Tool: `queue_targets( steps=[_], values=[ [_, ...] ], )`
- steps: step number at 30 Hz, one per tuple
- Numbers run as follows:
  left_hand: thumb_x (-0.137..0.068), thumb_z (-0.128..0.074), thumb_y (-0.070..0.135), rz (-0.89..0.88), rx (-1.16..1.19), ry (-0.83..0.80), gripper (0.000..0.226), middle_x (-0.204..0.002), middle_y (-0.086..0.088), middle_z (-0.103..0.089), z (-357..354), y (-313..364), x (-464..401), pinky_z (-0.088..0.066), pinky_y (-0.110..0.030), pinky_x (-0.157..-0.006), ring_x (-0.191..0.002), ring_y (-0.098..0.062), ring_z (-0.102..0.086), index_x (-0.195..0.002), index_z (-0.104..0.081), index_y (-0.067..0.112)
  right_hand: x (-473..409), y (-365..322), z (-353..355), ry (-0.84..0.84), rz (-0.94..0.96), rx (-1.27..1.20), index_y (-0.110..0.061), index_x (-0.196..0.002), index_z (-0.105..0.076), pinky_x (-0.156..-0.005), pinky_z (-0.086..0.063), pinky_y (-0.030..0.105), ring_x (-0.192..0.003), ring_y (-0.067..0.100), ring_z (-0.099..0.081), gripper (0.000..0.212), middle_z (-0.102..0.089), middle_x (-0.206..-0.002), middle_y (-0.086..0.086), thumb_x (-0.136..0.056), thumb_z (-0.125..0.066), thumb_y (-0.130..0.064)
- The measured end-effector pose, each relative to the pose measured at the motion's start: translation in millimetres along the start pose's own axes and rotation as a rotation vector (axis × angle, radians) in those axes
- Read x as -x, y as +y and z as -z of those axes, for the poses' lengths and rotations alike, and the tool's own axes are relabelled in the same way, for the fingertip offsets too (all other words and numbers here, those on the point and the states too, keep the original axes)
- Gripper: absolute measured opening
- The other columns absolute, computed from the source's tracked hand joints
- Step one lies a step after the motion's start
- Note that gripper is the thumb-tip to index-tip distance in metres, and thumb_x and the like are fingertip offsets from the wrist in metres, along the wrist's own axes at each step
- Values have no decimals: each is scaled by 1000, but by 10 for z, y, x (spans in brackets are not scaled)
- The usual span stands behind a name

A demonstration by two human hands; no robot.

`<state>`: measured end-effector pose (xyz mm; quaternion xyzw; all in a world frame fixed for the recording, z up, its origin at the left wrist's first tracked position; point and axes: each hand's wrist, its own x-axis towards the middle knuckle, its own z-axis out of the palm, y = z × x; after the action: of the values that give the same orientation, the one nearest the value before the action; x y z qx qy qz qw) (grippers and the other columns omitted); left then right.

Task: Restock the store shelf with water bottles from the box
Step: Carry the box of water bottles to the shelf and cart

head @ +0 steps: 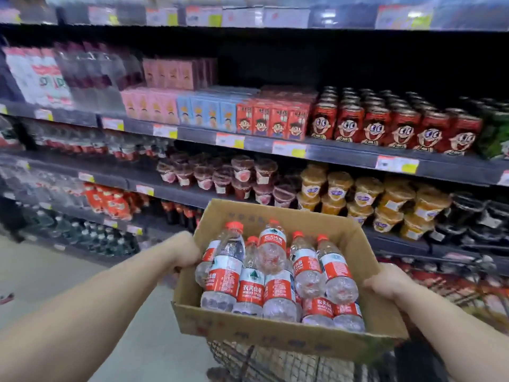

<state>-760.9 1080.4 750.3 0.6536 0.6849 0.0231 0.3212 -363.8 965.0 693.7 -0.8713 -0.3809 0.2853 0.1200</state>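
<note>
Both hands carry the box (289, 337), left hand (184, 255) and right hand (385, 282) curled over opposite side walls, and should keep it level so the water bottles (275, 274) stay put.

Brightness: the aisle was evenly and fairly brightly lit, apparently from overhead.
Shadows: the recess above the red cartoon cans (396, 128) was nearly black.
Glare: soft highlights lay on the water bottles (275, 274) in the box (275, 334) below the cans.
Sharpness: cans and bottles were fairly crisp.
Blur: products far left of the cans and the price tags (242, 16) above them were smeared.
Distortion: the shelf edges (344, 155) under the cans bowed and slanted, and the forearms stretched wide at the lower corners.
</note>
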Motion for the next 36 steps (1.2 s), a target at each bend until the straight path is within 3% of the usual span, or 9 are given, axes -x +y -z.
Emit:
queue_targets(
  steps=[5, 9, 12, 15, 20, 25, 30, 33, 36],
  values=[
    [-87, -53, 17, -112, -130, -152, 26, -89, -19, -74, -530, 201, -1027, -55, -39, -56, -78, -35, -72, -91, -70, -2, -477, 355, -180, 17, -156, -29, -10, -98, -68, -81, -55, 38, -89, 29, -66, 20, -71, -99, 11, -81, -69, -22],
    [-89, -51, 20, -107, -133, -242, 27, -91, -19, -73, -1063, 199, -1571, -55, -36, -51, -75, -35, -72, -93, -69, -1, -817, 547, -508, -19, -216, 18, -9, -113, -66, -86, -48, 31, -109, 30, -64, 30, -68, -117, 13, -86, -66, -23],
    [-96, -46, 22, -117, -244, -281, 30, -117, -15, -68, -1445, 105, -1930, -52, -34, -81, -107, -34, -65, -115, -63, 6, -1036, 657, -851, -42, -307, -28, -6, -113, -65, -90, -51, 38, -107, 33, -64, 31, -68, -115, 16, -86, -65, -21],
    [-96, -47, 22, -34, -278, -271, 31, -121, -15, -66, -1839, -56, -2276, -49, -34, -91, -112, -31, -62, -119, -61, 6, -1208, 777, -1253, -88, -365, -7, -3, -116, -62, -89, -47, 36, -110, 35, -62, 31, -66, -117, 19, -89, -63, -18],
    [-89, -55, 24, 72, -285, -313, 27, -119, -12, -67, -2511, -253, -2532, -50, -33, -87, -112, -29, -64, -112, -60, 9, -1474, 1142, -1797, -77, -482, -59, -7, -118, -64, -75, -45, 33, -102, 35, -65, 36, -69, -112, 19, -87, -66, -25],
    [-87, -62, 22, 215, -212, -326, 35, -122, -18, -65, -2940, -399, -2606, -49, -35, -90, -115, -34, -61, -119, -58, 7, -1613, 1264, -2122, -47, -525, -34, -5, -111, -64, -72, -39, 33, -103, 40, -63, 30, -68, -110, 24, -89, -64, -25],
    [-91, -53, 19, 257, -168, -207, 25, -115, -17, -67, -3184, -471, -2685, -48, -35, -84, -108, -35, -63, -113, -61, 11, -1724, 1434, -2570, -12, -624, -149, -1, -121, -60, -85, -46, 39, -106, 42, -61, 36, -66, -113, 26, -90, -63, -20],
    [-92, -52, 24, 229, -147, -204, 24, -113, -18, -67, -3202, -487, -2689, -47, -34, -79, -105, -36, -63, -110, -60, 11, -1753, 1478, -2618, -36, -653, -176, 1, -124, -56, -85, -45, 37, -107, 42, -60, 38, -64, -115, 27, -91, -62, -17],
    [-94, -55, 28, 200, -68, -240, 36, -118, -20, -66, -3121, -495, -2640, -48, -36, -84, -108, -37, -62, -123, -54, 7, -1733, 1384, -2477, -79, -595, -179, -9, -136, -46, -89, -45, 38, -110, 40, -60, 48, -63, -119, 25, -91, -60, -17]
  ],
)
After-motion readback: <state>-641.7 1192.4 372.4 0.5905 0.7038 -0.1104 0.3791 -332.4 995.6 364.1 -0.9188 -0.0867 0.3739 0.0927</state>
